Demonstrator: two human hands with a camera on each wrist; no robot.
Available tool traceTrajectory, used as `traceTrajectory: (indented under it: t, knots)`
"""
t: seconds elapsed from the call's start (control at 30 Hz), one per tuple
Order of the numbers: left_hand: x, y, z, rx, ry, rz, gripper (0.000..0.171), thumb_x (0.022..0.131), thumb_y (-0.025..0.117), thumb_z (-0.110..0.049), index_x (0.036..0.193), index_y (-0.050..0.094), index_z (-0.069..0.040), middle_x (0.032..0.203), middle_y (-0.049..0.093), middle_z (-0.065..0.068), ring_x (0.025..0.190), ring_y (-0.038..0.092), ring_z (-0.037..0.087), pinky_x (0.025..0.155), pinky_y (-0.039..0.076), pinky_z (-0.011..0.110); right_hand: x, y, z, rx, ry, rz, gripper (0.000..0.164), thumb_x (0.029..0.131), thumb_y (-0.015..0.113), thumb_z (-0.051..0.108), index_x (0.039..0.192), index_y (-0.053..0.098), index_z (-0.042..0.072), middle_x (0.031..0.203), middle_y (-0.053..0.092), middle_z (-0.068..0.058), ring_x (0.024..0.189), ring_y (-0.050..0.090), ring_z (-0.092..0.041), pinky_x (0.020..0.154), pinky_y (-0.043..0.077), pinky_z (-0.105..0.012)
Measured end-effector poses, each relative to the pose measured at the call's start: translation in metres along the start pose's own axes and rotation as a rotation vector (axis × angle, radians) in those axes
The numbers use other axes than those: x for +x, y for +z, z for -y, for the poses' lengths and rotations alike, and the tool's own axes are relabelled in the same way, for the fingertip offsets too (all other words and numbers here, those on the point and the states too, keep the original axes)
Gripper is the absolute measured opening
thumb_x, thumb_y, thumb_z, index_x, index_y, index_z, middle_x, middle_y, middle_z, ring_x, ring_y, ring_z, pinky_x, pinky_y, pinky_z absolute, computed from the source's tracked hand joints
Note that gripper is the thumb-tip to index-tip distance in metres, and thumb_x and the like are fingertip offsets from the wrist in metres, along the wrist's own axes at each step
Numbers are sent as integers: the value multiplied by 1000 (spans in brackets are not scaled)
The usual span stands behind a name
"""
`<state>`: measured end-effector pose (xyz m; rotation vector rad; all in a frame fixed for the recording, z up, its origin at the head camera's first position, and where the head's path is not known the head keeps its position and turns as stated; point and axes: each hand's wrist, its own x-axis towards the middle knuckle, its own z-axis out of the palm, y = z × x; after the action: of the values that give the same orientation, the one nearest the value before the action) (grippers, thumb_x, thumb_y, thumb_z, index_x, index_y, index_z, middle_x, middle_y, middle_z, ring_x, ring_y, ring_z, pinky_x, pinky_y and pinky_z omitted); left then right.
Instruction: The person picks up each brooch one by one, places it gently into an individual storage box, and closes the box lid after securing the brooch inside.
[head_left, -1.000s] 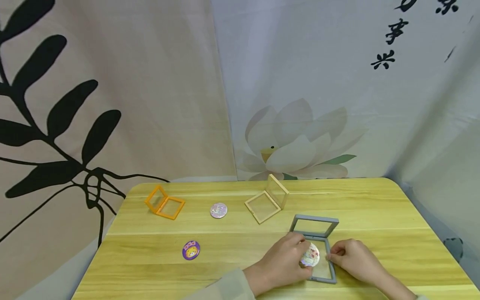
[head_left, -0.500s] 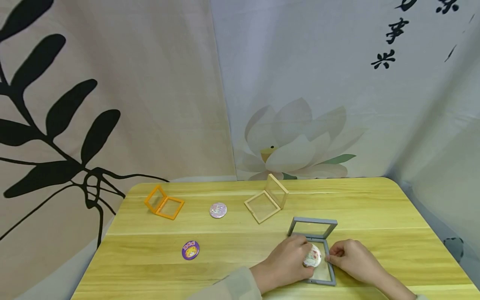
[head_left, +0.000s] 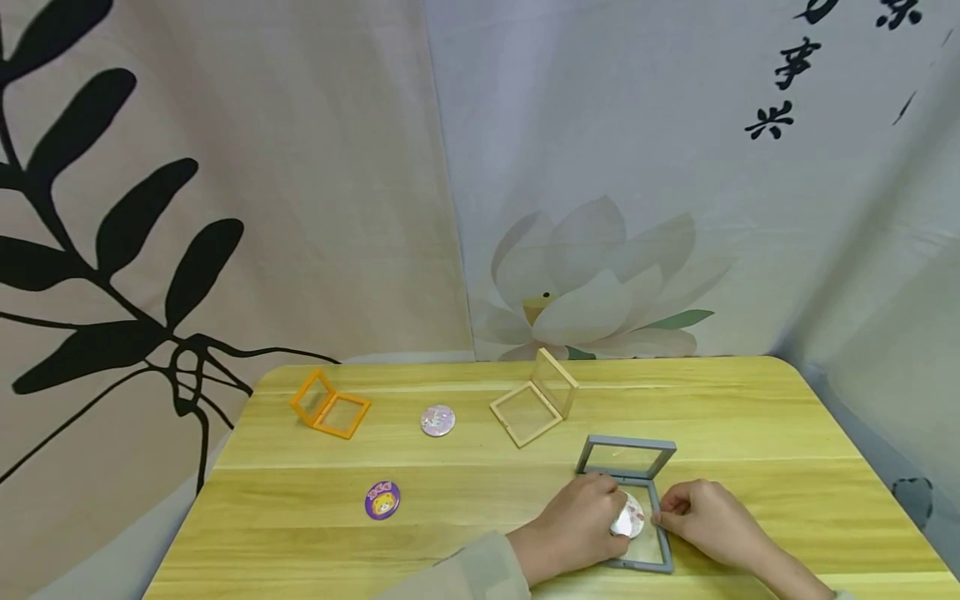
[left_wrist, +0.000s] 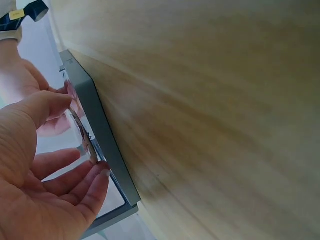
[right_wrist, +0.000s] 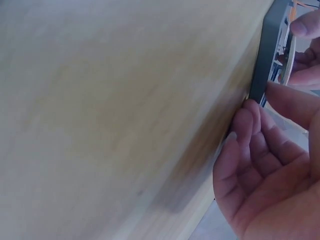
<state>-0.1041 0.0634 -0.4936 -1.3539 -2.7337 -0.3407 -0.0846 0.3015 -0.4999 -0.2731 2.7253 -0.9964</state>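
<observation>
My left hand (head_left: 573,527) holds a round white button badge (head_left: 628,517) by its edge, over the lower half of an opened grey display frame (head_left: 647,550). In the left wrist view, thumb and fingertips span the tilted badge (left_wrist: 86,136) close over the grey rim. My right hand (head_left: 712,518) pinches the right side of that frame, thumb on top. The right wrist view has this hand (right_wrist: 272,165) at the corner of the frame (right_wrist: 265,55). The frame's lid leans up at the back, and my left fingers hide its left side.
On the wooden table (head_left: 300,542) lie a purple badge (head_left: 382,500) at left and a pale pink badge (head_left: 437,421) farther back. An orange frame (head_left: 341,417) and a cream frame (head_left: 525,414) stand opened near the far edge, before a printed curtain (head_left: 337,208).
My left hand has moved slightly right with the badge, farther over the grey frame. The frame has shifted a little toward me. My right hand keeps its grip on the side.
</observation>
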Motion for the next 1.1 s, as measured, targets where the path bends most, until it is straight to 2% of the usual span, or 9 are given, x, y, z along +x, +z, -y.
traceTrajectory:
  t: [0.33,0.6,0.77,0.83,0.9,1.0,1.1]
  knots:
    - [3,1,-2,64,6,42,35,85,83,-42,110,80,-17,105,69,-8,94,57,4,90,47,19,-1,0,-1,20,-12,9,13,91,81,22,83,75,14,72,65,11,63,53,-2,58,47,-24]
    - [5,2,-1,63,19,66,33,90,82,-43,114,79,-21,111,70,-9,98,57,4,91,49,19,-2,0,-1,14,6,21,12,91,81,22,84,76,14,72,66,11,63,55,-4,58,48,-24]
    - [2,-2,1,37,4,62,35,92,79,-44,116,79,-19,112,70,-9,101,58,4,91,49,18,-1,1,-2,28,-6,16,13,91,81,23,84,76,14,72,65,11,63,54,-3,58,47,-24]
    - [0,-5,3,-2,-2,23,28,95,77,-40,112,80,-18,108,71,-9,100,60,3,91,49,18,-1,1,-2,26,-8,12,13,91,81,23,83,75,15,72,65,11,63,53,-3,58,46,-24]
    - [-3,-10,6,-65,-10,-46,19,97,74,-31,106,82,-16,102,74,-9,95,62,1,89,50,15,0,2,-2,21,-11,9,12,91,81,23,83,75,16,71,65,12,63,53,-3,57,46,-24]
    - [-5,-20,10,-160,-8,-222,12,95,73,-15,90,84,-13,84,73,-8,78,60,-2,81,50,11,0,2,-1,19,-8,6,12,91,81,22,82,75,16,71,65,12,63,54,-2,58,47,-24]
    - [-6,-32,16,-238,-12,-408,12,90,73,-6,84,82,-11,78,72,-6,72,59,-2,76,49,8,0,1,-2,29,-17,4,12,91,82,22,83,76,15,72,66,11,63,54,-2,58,47,-24]
